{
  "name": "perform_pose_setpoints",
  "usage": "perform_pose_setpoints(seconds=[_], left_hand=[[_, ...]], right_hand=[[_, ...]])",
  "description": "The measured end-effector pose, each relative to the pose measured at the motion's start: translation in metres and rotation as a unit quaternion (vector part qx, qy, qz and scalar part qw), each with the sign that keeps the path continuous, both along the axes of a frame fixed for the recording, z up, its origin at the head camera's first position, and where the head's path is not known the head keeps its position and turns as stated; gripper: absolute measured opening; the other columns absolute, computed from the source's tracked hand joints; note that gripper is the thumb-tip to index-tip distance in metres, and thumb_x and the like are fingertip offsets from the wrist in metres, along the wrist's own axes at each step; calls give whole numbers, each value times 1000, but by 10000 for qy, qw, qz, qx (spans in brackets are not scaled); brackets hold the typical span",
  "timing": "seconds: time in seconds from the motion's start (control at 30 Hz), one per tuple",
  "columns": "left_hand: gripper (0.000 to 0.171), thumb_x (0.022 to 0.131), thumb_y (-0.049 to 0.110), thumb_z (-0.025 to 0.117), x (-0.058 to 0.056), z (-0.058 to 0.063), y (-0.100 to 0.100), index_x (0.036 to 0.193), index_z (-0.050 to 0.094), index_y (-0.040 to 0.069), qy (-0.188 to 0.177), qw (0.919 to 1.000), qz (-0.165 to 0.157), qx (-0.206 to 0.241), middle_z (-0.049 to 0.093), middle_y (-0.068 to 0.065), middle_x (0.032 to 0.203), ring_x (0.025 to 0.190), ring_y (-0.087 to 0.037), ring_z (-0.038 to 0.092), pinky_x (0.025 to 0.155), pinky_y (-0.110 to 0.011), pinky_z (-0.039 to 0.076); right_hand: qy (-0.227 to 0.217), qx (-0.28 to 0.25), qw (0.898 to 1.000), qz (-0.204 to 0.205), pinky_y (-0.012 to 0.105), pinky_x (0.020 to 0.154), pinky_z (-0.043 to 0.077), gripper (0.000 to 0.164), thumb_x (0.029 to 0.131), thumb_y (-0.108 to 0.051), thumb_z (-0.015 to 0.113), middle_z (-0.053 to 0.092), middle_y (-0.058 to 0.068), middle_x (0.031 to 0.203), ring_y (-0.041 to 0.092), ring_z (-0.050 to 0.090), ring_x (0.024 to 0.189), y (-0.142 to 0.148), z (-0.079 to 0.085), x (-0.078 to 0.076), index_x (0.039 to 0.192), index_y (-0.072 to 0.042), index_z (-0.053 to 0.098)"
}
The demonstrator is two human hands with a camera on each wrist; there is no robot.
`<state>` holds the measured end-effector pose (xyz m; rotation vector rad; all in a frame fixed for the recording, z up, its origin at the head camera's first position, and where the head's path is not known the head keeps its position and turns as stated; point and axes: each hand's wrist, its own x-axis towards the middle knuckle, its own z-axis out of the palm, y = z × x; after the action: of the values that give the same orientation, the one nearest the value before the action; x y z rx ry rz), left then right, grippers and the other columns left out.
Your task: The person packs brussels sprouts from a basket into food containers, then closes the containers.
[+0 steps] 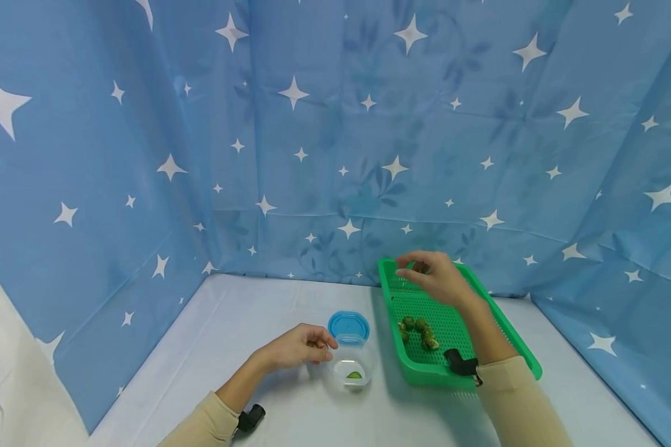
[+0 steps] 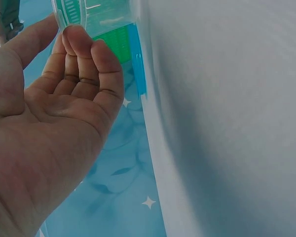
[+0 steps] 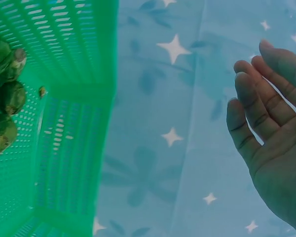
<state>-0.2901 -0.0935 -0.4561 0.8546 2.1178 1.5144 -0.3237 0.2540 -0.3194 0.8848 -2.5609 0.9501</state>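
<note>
My left hand [image 1: 299, 347] is at the left rim of a small clear plastic container [image 1: 351, 360], thumb and fingertips against the rim in the left wrist view. Inside it lies a small bright green piece [image 1: 355, 375], too small to name surely. My right hand [image 1: 438, 279] hovers over the far part of a green plastic basket [image 1: 410, 367]. Its fingers [image 3: 246, 91] are gently bent with nothing between them. Several Brussels sprouts [image 1: 421, 325], green with brownish ends, sit in the basket's near left part; they also show at the left edge of the right wrist view.
A round blue lid [image 1: 349, 325] lies just behind the container on the white table [image 1: 201, 347]. The basket stands to the right, its perforated walls [image 3: 74, 148] rising around the sprouts. A blue curtain with white stars [image 1: 313, 155] hangs behind and beside the table.
</note>
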Motion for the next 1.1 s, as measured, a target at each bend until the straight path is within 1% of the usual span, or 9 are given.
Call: perform_pose_setpoints(seconds=[0.07,0.2,0.33,0.47,0.57,0.67,0.83,0.97,1.1], left_hand=[[29,101,11,67,0,0,0,124,66,-7,24,10000,-8,1,66,-3,92,81,-16,58,77,-33,51],[29,101,11,67,1,0,0,124,67,-6,32,10000,-15,-17,68,-6,95,82,-15,59,77,-34,51],[29,101,12,67,1,0,0,124,66,-6,17,10000,-12,-19,70,-8,97,84,-14,61,78,-35,52],[29,101,11,67,0,-1,0,124,66,-6,28,10000,18,-36,70,-9,97,86,-14,62,79,-34,53],[28,101,11,66,0,-1,0,123,67,-6,30,10000,39,-38,70,-9,97,86,-16,62,78,-34,53],[27,101,11,67,0,0,0,123,67,-5,20,10000,61,-32,70,-9,97,85,-17,61,78,-35,53],[28,101,11,67,1,0,1,123,67,-5,14,10000,54,-26,69,-10,96,83,-18,59,78,-35,52],[28,101,11,67,1,0,1,123,67,-5,-3,10000,50,-18,70,-12,98,86,-20,61,79,-36,53],[28,101,12,67,0,-2,1,123,67,-5,-3,10000,39,-32,70,-11,98,88,-20,63,79,-36,53]], right_hand=[[-115,-19,9999,1,30,59,50,24,100,-22,72,75,4,92,13,62,68,4,-2,-6,122,-13,75],[-316,-88,9995,-1,31,59,49,24,101,-21,71,75,5,91,12,62,66,10,-9,-14,122,-10,75],[-369,-154,9992,-39,32,60,50,25,101,-21,71,75,10,98,13,63,69,15,-16,-21,122,-8,75],[-463,-269,9985,-97,32,61,50,25,102,-24,70,75,13,104,14,61,70,22,-24,-30,122,-10,75],[-675,-403,9969,-101,32,64,53,25,102,-25,69,74,14,111,14,63,74,28,-31,-37,122,-10,75],[-934,-550,9941,-85,35,70,56,28,103,-23,68,73,18,116,14,66,81,32,-38,-42,125,-7,73],[-1210,-729,9894,-329,42,75,57,34,104,-21,66,71,21,123,14,67,89,37,-53,-48,131,-1,69],[-1376,-740,9866,-471,48,80,57,37,105,-22,66,70,23,125,27,68,97,40,-61,-51,133,2,66],[-1477,-654,9854,-538,53,80,56,36,104,-22,66,69,23,126,41,67,99,43,-68,-53,132,1,67]])
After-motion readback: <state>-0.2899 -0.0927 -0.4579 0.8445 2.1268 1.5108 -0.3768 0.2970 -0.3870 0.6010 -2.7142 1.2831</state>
